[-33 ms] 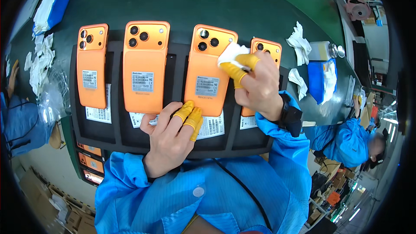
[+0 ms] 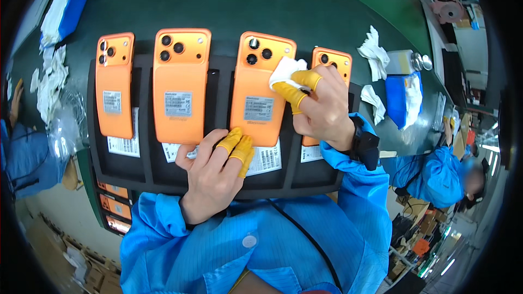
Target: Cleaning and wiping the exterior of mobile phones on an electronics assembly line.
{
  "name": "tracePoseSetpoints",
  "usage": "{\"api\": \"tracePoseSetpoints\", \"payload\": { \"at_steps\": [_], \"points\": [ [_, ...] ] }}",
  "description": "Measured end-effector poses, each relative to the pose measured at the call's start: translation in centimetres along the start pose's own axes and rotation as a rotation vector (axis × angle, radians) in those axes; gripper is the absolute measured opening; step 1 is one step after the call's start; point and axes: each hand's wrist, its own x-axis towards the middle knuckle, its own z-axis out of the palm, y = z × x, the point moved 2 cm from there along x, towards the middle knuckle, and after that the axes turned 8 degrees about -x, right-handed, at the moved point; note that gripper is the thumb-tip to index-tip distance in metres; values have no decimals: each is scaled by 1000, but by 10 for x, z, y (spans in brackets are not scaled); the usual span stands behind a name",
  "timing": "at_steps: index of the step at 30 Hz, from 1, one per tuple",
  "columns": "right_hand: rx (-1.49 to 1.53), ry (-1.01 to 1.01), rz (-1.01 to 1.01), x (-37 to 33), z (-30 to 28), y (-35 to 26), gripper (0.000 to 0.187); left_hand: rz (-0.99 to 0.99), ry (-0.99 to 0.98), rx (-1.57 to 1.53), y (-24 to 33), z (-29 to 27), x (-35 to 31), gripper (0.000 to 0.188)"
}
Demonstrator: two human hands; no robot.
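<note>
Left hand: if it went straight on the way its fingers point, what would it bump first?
Probably the third orange phone from the left. The left hand has its fingers right by that phone's lower edge, though I can't tell if they touch.

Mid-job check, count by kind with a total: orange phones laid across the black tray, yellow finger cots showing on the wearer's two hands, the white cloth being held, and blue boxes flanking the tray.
Orange phones: 4
Yellow finger cots: 4
White cloth in right hand: 1
Blue boxes: 2
Total: 11
</note>
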Motion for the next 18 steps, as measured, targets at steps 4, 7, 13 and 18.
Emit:
{"api": "tracePoseSetpoints", "payload": {
  "at_steps": [4,7,13,18],
  "points": [
    [-131,231,171,0,-29,18,42,-45,-20,11,-1,-6,-1,20],
    [-469,344,573,-24,-68,67,39,-36,-19,8,-2,-7,-1,25],
    [-830,132,826,-88,-110,150,32,-35,-13,23,-1,-5,-4,25],
    [-776,43,779,-100,-96,165,32,-30,-22,-34,3,-7,-1,24]
  ]
}}
